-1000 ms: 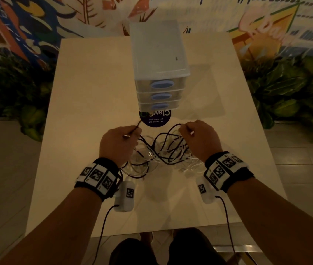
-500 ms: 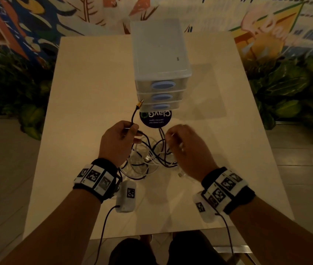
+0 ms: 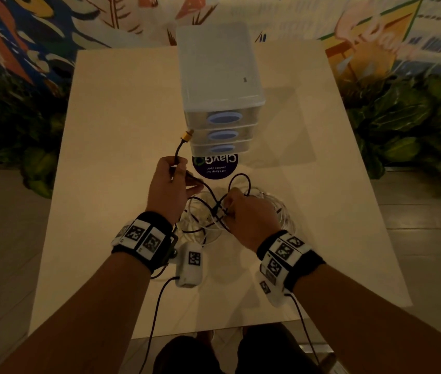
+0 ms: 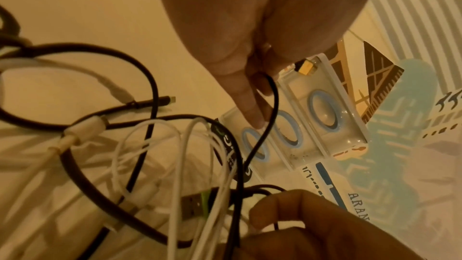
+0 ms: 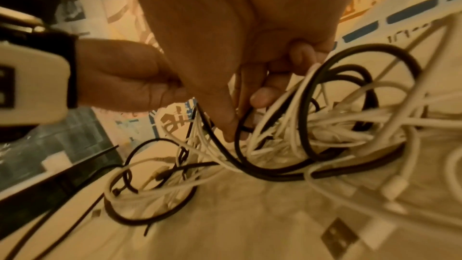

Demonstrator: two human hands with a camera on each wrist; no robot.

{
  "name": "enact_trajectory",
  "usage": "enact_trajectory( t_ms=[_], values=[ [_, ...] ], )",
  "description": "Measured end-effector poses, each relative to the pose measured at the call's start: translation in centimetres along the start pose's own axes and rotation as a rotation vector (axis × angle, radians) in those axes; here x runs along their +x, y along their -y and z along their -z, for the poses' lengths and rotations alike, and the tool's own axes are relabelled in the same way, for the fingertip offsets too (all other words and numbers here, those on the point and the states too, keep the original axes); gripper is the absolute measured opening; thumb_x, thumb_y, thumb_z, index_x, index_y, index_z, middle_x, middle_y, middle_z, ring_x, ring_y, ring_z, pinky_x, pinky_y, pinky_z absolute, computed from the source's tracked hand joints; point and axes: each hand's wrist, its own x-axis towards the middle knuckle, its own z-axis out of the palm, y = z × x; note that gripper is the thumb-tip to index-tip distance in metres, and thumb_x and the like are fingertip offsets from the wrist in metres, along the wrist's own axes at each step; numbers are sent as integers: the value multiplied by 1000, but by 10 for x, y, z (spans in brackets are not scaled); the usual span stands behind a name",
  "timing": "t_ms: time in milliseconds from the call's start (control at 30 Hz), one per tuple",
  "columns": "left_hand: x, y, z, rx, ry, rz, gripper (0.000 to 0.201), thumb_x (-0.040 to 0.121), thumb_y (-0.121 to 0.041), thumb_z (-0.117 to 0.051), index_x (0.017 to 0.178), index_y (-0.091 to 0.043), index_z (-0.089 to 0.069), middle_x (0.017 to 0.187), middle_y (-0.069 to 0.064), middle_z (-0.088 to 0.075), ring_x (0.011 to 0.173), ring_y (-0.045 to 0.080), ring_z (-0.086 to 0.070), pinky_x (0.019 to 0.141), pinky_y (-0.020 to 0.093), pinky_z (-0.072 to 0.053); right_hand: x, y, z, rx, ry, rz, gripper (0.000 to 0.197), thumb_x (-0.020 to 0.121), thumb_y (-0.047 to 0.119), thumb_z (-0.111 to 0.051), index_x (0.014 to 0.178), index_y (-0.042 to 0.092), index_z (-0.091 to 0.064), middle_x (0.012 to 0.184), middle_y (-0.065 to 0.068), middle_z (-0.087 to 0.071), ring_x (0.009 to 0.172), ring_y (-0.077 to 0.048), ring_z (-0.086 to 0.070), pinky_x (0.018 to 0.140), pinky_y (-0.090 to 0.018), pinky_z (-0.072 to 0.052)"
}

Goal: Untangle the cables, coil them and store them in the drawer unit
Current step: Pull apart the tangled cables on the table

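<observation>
A tangle of black and white cables [image 3: 208, 211] lies on the cream table [image 3: 111, 157] in front of me. My left hand [image 3: 172, 182] grips a thin black cable [image 4: 271, 110] whose gold plug [image 3: 187, 135] sticks up beside the drawer unit. My right hand [image 3: 243, 214] pinches black and white strands [image 5: 250, 141] in the middle of the tangle. The clear three-drawer unit [image 3: 222, 85] with blue oval handles stands just beyond, all drawers closed. A USB plug [image 4: 192, 205] and white loops [image 5: 350, 126] lie in the heap.
A round dark sticker [image 3: 215, 166] lies on the table under the drawer unit's front. Green plants [image 3: 408, 125] flank the table on both sides and a painted wall stands behind. Bare tabletop stretches left [image 3: 100, 198] and right of the tangle.
My left hand has lifted the black cable so its gold plug rises beside the drawers. My right hand moved left from the tangle's right side into its middle.
</observation>
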Motion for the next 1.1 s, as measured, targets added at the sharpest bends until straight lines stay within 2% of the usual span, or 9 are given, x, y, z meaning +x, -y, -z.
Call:
enact_trajectory(
  t_ms=[67,167,233,400,500,600,800,967,1100],
  values=[
    [3,1,4,10,-47,-5,12,108,-16,-45,115,-11,-53,85,9,-60,78,26,-71,69,31,-61,-4,-4,7,103,0,-28,24,91,38,-63,111,28,-57,92,8,-74,84,-16,-67,68,-29,-52],
    [5,1,8,36,-61,14,14,107,-20,-48,116,-11,-53,88,10,-62,72,26,-70,70,35,-61,-12,-10,18,235,-40,-59,22,89,40,-72,106,30,-63,92,14,-75,82,-5,-64,65,-17,-46],
    [2,-1,8,101,-77,10,17,105,-27,-53,116,-14,-56,86,7,-66,68,23,-68,71,36,-59,-14,-15,21,366,-90,-78,23,85,39,-78,98,33,-61,85,14,-74,75,-1,-66,66,-22,-51],
    [-20,-2,11,603,-103,-135,38,87,-56,-69,105,-26,-55,73,-3,-65,60,11,-61,55,21,-41,-12,-24,23,410,-89,-117,20,82,43,-79,91,36,-62,78,17,-73,72,1,-68,72,-35,-59],
    [-34,2,6,713,112,-286,38,82,-51,-77,95,-27,-50,66,-6,-52,55,10,-48,53,25,-38,-10,-24,24,410,-94,-101,14,86,41,-76,96,35,-68,81,16,-73,74,0,-68,74,-34,-60],
    [-41,6,-5,935,290,-384,41,80,-49,-77,94,-28,-45,72,-9,-46,60,8,-45,55,28,-38,-9,-23,27,341,-101,-87,14,88,43,-74,99,35,-69,84,17,-73,75,1,-66,72,-26,-56],
    [-30,9,-22,1141,312,-454,40,82,-43,-74,99,-31,-40,94,-11,-49,72,16,-51,67,36,-46,-13,-22,34,84,-143,-43,12,91,47,-65,101,40,-67,88,20,-72,94,-8,-59,84,-35,-31],
    [-24,9,-26,1206,257,-491,21,87,-25,-64,96,-27,-45,99,-2,-55,78,26,-61,65,37,-46,-16,-22,40,95,-34,-93,19,96,38,-61,112,40,-70,102,17,-74,105,-14,-62,94,-37,-38],
    [-20,11,-24,1168,223,-504,18,89,-12,-62,102,-24,-60,110,2,-58,81,29,-62,60,36,-49,-17,-20,50,85,24,-36,23,99,34,-55,115,43,-67,108,15,-68,104,-20,-50,95,-40,-37]
  ],
)
